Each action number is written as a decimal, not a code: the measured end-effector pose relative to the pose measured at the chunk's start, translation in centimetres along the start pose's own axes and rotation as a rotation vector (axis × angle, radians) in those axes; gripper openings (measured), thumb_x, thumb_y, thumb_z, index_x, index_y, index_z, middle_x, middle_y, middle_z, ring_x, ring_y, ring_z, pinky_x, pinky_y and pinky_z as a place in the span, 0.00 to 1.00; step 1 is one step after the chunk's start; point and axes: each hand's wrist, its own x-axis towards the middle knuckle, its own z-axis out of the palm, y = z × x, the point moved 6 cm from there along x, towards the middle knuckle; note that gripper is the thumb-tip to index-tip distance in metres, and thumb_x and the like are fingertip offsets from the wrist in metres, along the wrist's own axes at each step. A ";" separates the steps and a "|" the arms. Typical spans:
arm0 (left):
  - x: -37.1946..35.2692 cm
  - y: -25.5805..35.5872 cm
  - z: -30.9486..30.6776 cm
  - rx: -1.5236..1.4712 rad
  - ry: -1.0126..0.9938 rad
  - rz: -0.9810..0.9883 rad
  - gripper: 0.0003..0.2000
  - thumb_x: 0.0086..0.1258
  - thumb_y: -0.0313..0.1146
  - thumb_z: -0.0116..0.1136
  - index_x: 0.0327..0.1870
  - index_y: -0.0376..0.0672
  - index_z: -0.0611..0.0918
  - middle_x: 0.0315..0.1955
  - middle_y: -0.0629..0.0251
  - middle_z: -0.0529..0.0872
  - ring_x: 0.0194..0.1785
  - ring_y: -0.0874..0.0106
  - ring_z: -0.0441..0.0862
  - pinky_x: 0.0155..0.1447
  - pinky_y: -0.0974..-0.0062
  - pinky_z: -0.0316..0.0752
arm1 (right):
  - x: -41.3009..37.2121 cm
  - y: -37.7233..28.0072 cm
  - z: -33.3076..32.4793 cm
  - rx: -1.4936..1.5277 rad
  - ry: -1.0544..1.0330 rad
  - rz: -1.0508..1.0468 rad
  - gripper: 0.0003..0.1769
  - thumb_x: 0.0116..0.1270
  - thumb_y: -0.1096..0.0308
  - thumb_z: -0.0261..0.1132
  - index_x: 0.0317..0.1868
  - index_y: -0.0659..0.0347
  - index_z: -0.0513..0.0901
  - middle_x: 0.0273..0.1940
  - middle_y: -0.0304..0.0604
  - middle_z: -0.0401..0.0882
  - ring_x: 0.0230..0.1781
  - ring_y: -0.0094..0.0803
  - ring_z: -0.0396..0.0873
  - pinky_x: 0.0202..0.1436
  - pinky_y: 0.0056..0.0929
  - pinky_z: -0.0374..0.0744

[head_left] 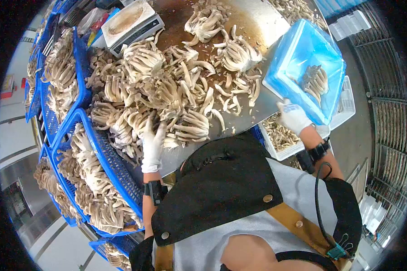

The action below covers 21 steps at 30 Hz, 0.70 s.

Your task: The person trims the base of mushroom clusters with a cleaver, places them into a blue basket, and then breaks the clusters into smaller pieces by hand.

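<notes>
Mushroom clusters (176,90) cover the steel table (248,119); left hand (153,140) lies spread on them, right hand (293,116) grips the blue-lined crate (303,49).

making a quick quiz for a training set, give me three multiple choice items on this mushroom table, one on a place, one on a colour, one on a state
1. Where does the left hand rest?
A. on the mushroom pile on the table
B. on the floor
C. on the scale

2. What colour are the slatted crates beside the table?
A. red
B. blue
C. green

3. What is in the blue-lined box that the right hand grips?
A. nothing
B. one small cluster of mushrooms
C. mushrooms heaped to the rim

Answers:
1 A, the gloved fingers lie on the heap at the table's near edge.
2 B, every crate wall in view is blue.
3 B, a single clump sits on the blue liner, the rest of which is bare.
</notes>
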 end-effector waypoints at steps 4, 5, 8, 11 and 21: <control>1.7 -0.9 3.1 -0.030 -0.113 -0.017 0.26 0.68 0.37 0.60 0.64 0.31 0.72 0.53 0.49 0.82 0.54 0.61 0.80 0.61 0.69 0.71 | 8.7 -9.1 0.7 0.245 0.327 -0.357 0.12 0.66 0.62 0.58 0.43 0.61 0.75 0.41 0.51 0.76 0.46 0.48 0.77 0.47 0.44 0.75; 1.8 -1.1 3.8 0.149 -0.148 0.052 0.26 0.67 0.37 0.60 0.63 0.31 0.73 0.52 0.47 0.82 0.53 0.57 0.80 0.61 0.68 0.72 | 10.5 -13.0 -1.3 0.315 0.302 -0.422 0.11 0.66 0.62 0.58 0.43 0.60 0.75 0.40 0.52 0.76 0.44 0.49 0.78 0.47 0.45 0.75; 1.6 -0.6 4.5 0.502 -0.150 0.267 0.25 0.66 0.38 0.61 0.60 0.31 0.74 0.50 0.45 0.81 0.55 0.54 0.78 0.61 0.66 0.70 | 17.4 -19.2 2.5 0.117 0.144 -0.452 0.11 0.63 0.65 0.59 0.43 0.60 0.77 0.40 0.50 0.81 0.42 0.45 0.82 0.43 0.41 0.79; 1.0 0.6 2.0 0.001 -0.055 -0.074 0.25 0.69 0.39 0.60 0.61 0.31 0.73 0.53 0.52 0.82 0.56 0.66 0.78 0.62 0.70 0.70 | 19.8 -21.1 3.0 0.033 0.240 -0.473 0.08 0.62 0.68 0.56 0.40 0.59 0.78 0.35 0.48 0.82 0.38 0.43 0.83 0.39 0.39 0.80; 7.4 -5.1 -0.3 -0.299 0.110 -0.177 0.32 0.70 0.43 0.61 0.71 0.36 0.65 0.64 0.57 0.74 0.65 0.67 0.70 0.67 0.71 0.64 | 15.8 -10.0 1.5 0.170 0.163 -0.332 0.18 0.65 0.58 0.58 0.48 0.61 0.81 0.34 0.51 0.84 0.38 0.47 0.84 0.44 0.42 0.80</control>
